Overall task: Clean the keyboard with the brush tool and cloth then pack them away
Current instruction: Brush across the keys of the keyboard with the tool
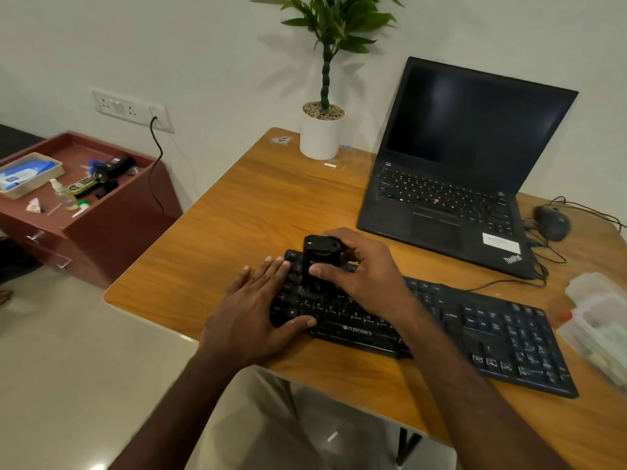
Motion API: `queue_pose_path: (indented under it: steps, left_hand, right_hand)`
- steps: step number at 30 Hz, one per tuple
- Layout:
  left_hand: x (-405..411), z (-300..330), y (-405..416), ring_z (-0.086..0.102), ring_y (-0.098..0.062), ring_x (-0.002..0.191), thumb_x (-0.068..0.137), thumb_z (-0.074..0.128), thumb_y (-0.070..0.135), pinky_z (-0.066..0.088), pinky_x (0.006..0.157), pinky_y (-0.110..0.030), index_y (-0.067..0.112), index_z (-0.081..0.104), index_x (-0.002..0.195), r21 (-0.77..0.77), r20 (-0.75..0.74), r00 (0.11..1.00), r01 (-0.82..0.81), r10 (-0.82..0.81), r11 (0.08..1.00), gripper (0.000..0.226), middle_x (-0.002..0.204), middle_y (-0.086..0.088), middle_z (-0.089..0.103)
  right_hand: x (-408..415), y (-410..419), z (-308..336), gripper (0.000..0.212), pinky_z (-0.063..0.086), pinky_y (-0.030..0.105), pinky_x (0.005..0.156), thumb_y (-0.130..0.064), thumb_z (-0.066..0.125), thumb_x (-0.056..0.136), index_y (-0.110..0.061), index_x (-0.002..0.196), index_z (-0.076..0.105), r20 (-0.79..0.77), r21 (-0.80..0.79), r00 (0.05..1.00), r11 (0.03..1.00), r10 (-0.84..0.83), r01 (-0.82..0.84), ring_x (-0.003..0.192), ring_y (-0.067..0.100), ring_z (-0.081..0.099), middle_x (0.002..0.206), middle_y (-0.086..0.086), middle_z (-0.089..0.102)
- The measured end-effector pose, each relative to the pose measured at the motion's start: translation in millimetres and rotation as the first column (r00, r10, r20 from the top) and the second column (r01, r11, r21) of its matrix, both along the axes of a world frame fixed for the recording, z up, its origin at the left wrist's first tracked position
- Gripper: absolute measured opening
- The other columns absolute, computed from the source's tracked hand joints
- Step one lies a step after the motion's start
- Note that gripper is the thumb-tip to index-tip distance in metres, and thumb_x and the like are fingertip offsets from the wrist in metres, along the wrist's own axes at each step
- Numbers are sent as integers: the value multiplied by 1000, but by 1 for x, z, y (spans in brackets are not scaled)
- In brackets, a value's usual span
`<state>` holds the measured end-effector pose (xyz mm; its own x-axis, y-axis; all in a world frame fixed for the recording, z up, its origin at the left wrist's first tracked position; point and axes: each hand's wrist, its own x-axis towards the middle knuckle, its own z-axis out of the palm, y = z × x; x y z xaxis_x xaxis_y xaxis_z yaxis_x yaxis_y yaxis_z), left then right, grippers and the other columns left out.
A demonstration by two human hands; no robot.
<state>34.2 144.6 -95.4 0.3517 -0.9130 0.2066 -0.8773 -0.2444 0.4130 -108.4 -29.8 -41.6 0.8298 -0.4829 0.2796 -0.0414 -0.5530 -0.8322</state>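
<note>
Your right hand grips brush tool upright on keyboard left end, bristles down for sweeping. Left hand, fingers flat, pins keyboard's 9 o'clock edge against sliding. Cloth not identifiable; pouch at 3 o'clock.

Wooden desk, on it: black Zebronics keyboard along the near edge, open ThinkPad laptop behind it, white potted plant at the back edge, black wired mouse just right of the laptop, clear plastic packaging at far right.
</note>
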Motion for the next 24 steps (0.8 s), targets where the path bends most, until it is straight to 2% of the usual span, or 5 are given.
queue_pose_path:
  steps: [6, 13, 17, 22, 24]
  left_hand:
    - [0, -2, -2, 5, -3, 151, 79, 28, 92, 9, 125, -37, 21, 19, 158, -2, -4, 1000, 0, 0, 1000, 107, 163, 6, 19]
    - [-1, -2, -2, 8, -3, 151, 78, 30, 92, 11, 125, -37, 21, 22, 157, -13, -3, 1000, -12, 12, 1000, 106, 162, 6, 22]
    - [-1, -3, -2, 8, -2, 151, 79, 31, 91, 11, 125, -37, 21, 22, 157, -11, 4, 1000, -21, 21, 1000, 105, 162, 6, 23]
    - [-1, -4, -3, 8, -2, 151, 78, 29, 92, 10, 125, -37, 21, 23, 157, -6, 4, 1000, -17, 17, 1000, 107, 162, 7, 22]
    - [-1, -4, -3, 8, -2, 150, 77, 29, 93, 9, 125, -36, 21, 22, 158, -5, 4, 1000, -17, 17, 1000, 108, 162, 7, 22]
  right_hand:
    - [-47, -28, 14, 29, 51, 27, 73, -23, 83, 84, -19, 111, 73, -23, 6, 1000, 1000, -19, 19, 83, 20, 65, 99, -3, 72]
    - [-16, -5, 4, 30, 58, 36, 80, -22, 83, 85, -20, 113, 71, 79, 52, 996, 998, -33, 28, 93, 16, 69, 103, -9, 72]
    - [-35, -15, 0, 32, 54, 25, 81, -20, 82, 86, -15, 115, 72, 27, 69, 1000, 998, -10, 8, 99, 14, 69, 106, -7, 72]
    - [-78, -37, 7, 33, 56, 52, 81, -26, 81, 83, -18, 114, 72, 4, 47, 1000, 999, -20, 19, 91, 36, 68, 103, 5, 73]
    - [-80, -38, 9, 31, 55, 54, 82, -25, 81, 83, -20, 113, 72, 29, 54, 998, 997, -49, 48, 90, 39, 66, 101, 6, 73]
